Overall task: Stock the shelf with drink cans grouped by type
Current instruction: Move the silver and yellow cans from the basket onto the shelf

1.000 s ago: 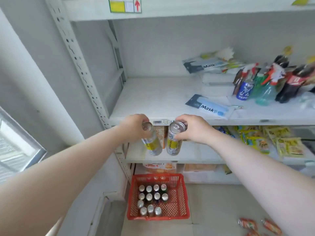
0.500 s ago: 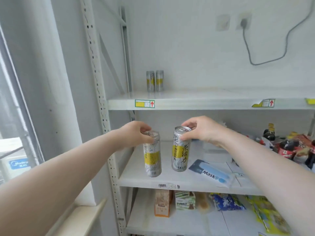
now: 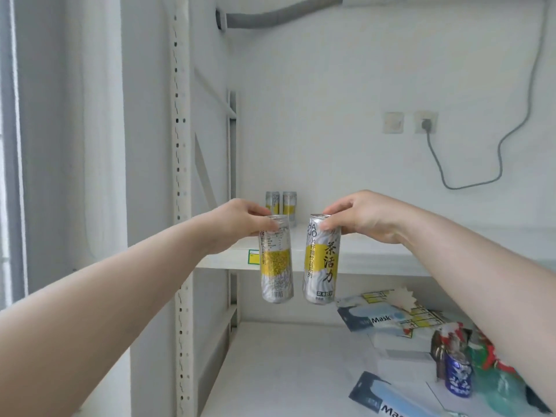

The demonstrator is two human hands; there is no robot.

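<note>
Shelf point(image 3: 391, 257) up ahead. Left hand point(image 3: 240, 225) and right hand point(image 3: 365, 218) are out front of its edge, fingers point(image 3: 261, 210) pinching the rims: left can point(image 3: 276, 263) and right can point(image 3: 321, 260) hang side by side. Two back cans point(image 3: 282, 206) stand on the shelf.

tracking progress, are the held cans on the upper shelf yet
No, left hand holds the left can and right hand the right can, midair before the upper shelf.

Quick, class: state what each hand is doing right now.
Left hand: pinches the top of the left can.
Right hand: pinches the top of the right can.
</note>
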